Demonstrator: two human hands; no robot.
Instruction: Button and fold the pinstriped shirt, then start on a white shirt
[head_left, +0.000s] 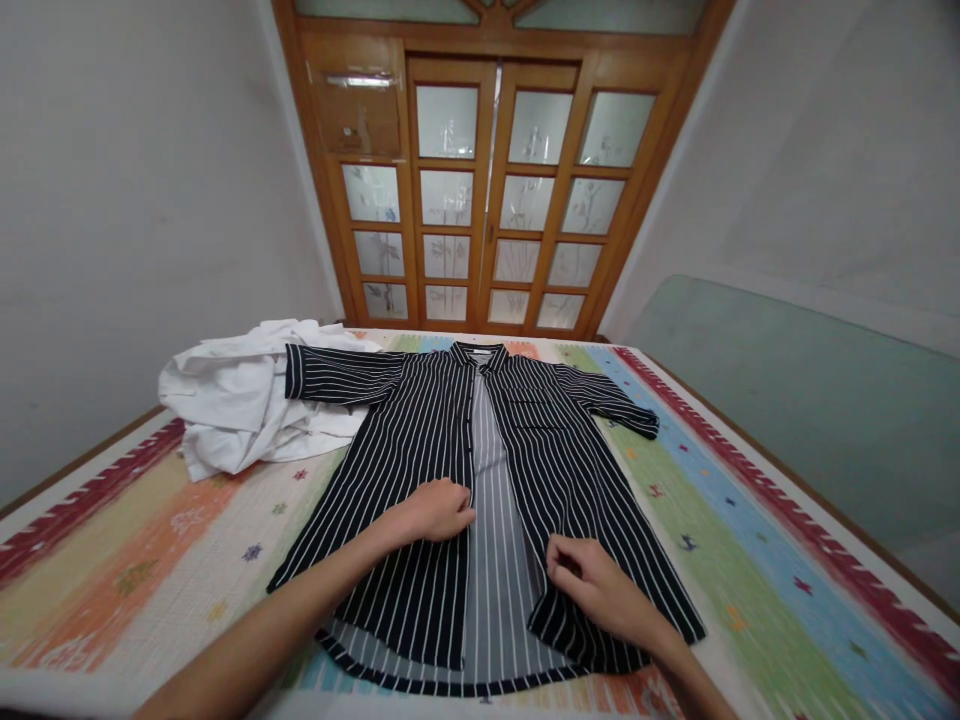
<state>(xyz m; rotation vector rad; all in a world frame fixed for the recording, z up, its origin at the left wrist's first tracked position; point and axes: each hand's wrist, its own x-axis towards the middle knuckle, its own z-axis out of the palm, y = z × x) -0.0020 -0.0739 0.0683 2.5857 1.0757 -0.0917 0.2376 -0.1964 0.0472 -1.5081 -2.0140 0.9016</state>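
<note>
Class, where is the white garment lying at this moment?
In the head view, the white garment lies crumpled at the far left of the colourful striped bedspread, touching the striped shirt's left-hand sleeve.

The one camera sits on the head, looks forward and down along the bed point(750, 480), close to its near edge.

Layout: shirt centred on the bed, hands on it, clothes pile to its left.

I see the shirt point(420, 440) lying flat on the bed cover point(750, 520), collar far, hem near me, front panels apart. Left hand point(435, 510) sits on the left panel's inner edge, right hand point(592, 580) on the right panel's inner edge, nearer me. Crumpled garment point(232, 400) lies left of the shirt, under its left sleeve end. Door point(480, 190) stands behind the bed.
</note>
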